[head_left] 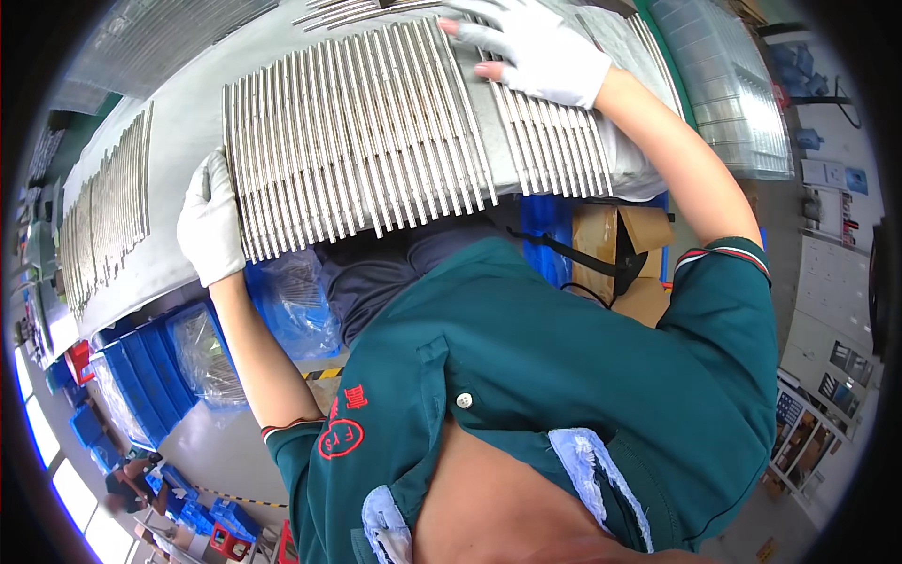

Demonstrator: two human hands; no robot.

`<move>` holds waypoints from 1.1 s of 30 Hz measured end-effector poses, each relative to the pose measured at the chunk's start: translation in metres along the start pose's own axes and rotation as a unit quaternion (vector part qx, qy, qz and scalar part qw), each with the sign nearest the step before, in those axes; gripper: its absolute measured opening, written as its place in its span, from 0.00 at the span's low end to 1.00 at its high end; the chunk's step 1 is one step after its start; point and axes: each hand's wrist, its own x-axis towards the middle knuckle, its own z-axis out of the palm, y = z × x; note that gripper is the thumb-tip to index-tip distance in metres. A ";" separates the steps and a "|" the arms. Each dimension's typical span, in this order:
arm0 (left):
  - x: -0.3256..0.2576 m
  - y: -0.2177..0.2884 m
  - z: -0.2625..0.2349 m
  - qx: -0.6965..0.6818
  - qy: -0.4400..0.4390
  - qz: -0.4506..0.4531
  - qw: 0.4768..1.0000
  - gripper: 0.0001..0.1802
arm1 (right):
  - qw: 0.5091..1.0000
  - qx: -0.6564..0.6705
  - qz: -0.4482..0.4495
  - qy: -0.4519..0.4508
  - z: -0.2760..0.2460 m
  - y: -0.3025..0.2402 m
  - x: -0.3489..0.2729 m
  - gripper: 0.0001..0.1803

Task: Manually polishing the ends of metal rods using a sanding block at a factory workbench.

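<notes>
A wide row of slim silver metal rods (348, 132) lies side by side on a pale cloth-covered table (188, 122). My left hand (210, 224), in a white glove, rests along the left edge of this row, fingers stretched out against the outermost rod. My right hand (540, 52) wears a white glove that leaves some fingertips bare. It is spread open over the far end of a narrower group of rods (554, 141), its fingers reaching toward the gap between the two groups. Part of that group is hidden beneath it.
More rods (108, 207) lie at the table's left, and a few loose ones (362, 11) at the far edge. Clear plastic trays (723, 89) stand at the right. Blue bins (146, 376) and an open cardboard box (597, 249) sit below the near edge. Another person (132, 484) is far left.
</notes>
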 end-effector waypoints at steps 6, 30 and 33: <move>0.001 0.003 0.001 0.041 0.007 0.009 0.999 0.18 | 0.992 0.052 -0.079 0.078 0.018 -0.013 0.029 0.32; -0.003 0.012 -0.001 0.095 0.012 0.035 0.995 0.21 | 0.986 0.110 -0.120 0.033 0.006 -0.059 0.085 0.36; -0.004 0.010 -0.003 0.082 0.005 0.028 0.996 0.21 | 0.990 0.059 -0.130 0.017 0.007 -0.050 0.075 0.35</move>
